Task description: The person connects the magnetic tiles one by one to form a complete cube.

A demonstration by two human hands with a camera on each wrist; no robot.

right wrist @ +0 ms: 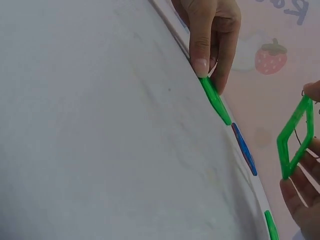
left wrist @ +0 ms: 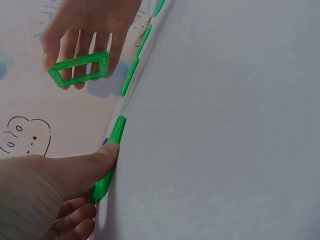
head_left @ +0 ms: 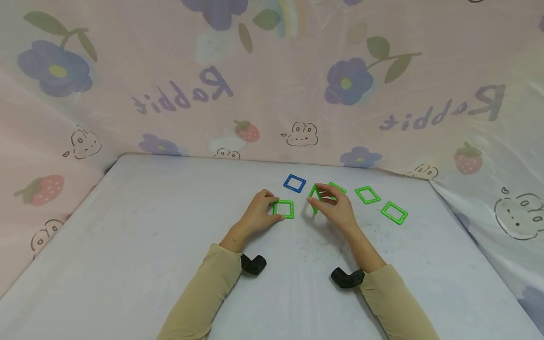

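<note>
My left hand (head_left: 260,210) pinches a hollow green square tile (head_left: 292,209) between thumb and fingers at its left side, and the tile lies flat on the white table. In the left wrist view the thumb presses on this tile's upper face. To the right, my right hand (head_left: 338,210) holds a second hollow green tile (right wrist: 283,160) on edge, thumb at one side and fingertips at the other. That tile is raised over the table in both wrist views. A gap separates the two held tiles.
A hollow blue square tile (head_left: 292,189) lies just behind the hands. Three more green tiles lie to the right: one partly hidden behind my right hand, another (head_left: 361,197) beyond it, and the last (head_left: 397,208) farthest right. A printed cloth (head_left: 263,94) rises behind the table.
</note>
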